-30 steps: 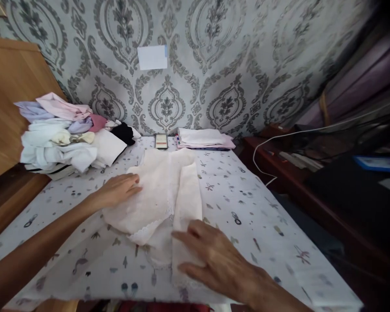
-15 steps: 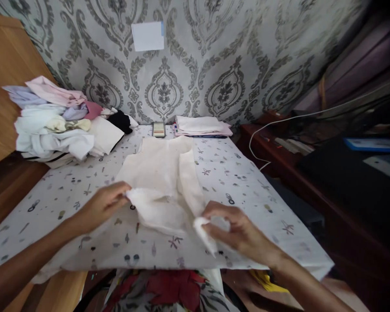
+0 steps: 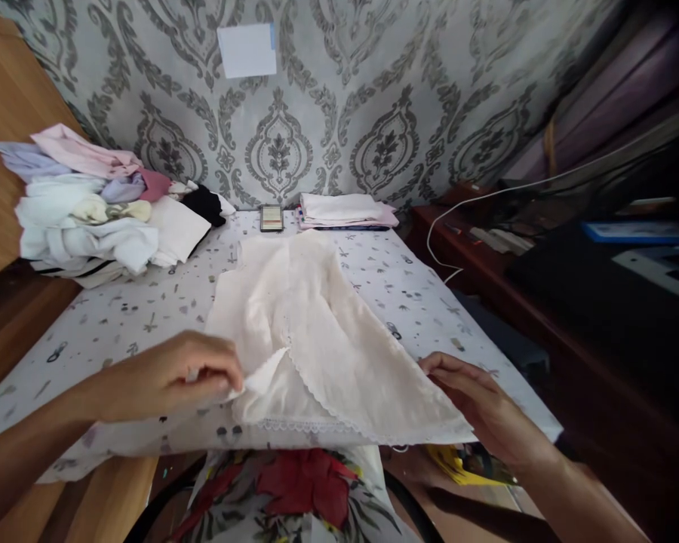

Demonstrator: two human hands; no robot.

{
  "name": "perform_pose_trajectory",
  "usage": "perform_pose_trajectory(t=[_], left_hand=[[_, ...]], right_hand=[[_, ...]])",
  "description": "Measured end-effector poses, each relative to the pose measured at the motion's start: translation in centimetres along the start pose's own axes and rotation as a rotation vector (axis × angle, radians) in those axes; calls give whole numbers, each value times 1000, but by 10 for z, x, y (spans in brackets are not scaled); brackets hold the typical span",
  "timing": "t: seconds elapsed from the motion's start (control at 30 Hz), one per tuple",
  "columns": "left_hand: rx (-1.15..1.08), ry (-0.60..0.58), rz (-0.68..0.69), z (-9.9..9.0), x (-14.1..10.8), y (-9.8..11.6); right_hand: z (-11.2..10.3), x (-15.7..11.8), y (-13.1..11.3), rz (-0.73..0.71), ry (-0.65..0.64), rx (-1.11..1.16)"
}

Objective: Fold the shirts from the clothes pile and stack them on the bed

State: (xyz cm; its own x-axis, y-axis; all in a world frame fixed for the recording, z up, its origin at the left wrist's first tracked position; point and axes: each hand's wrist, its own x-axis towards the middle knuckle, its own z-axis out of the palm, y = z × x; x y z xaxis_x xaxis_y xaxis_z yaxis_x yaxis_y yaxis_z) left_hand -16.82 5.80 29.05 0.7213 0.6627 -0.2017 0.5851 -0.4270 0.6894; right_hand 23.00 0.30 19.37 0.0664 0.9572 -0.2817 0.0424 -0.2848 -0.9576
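Spread over the front half of the table lies a white lace-trimmed garment [image 3: 339, 354], apparently a sleeveless top, its scalloped hem close to the table's near edge. My left hand [image 3: 198, 369] is closed in a pinch on a lifted corner of the hem, left of the middle. At the garment's right side is my right hand [image 3: 475, 400], fingers stretched out and touching the side edge. Its thumb is hidden. The right panel fans out flat toward that hand, while the left panel is folded up near the hem.
A heap of crumpled clothes [image 3: 90, 219] sits at the back left. Against the wall are a phone-like device [image 3: 271, 219] and a folded stack of cloth [image 3: 342, 210]. A patterned sheet covers the table [image 3: 141, 324]. To the right, a white cable [image 3: 430, 240] crosses a dark desk [image 3: 486, 264].
The right panel, earlier bunched and pinched in my right hand, now lies spread out to the right. My right hand has moved right and its fingers have opened. My left hand still pinches the hem.
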Motion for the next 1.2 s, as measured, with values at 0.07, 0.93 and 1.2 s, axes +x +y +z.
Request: perform_pose_trajectory(t=[0.07,0.93,1.2], left_hand=[[-49,-118,-59,5,-7,-6],[-935,-48,-788,50,-66,-76],[-902,139,-661,43,-63,-69]], right_hand=[[-1,-2,0,-34,10,-76],[-35,-23,35,-381,339,-1002],[89,-33,17,-1116,-181,-1068]])
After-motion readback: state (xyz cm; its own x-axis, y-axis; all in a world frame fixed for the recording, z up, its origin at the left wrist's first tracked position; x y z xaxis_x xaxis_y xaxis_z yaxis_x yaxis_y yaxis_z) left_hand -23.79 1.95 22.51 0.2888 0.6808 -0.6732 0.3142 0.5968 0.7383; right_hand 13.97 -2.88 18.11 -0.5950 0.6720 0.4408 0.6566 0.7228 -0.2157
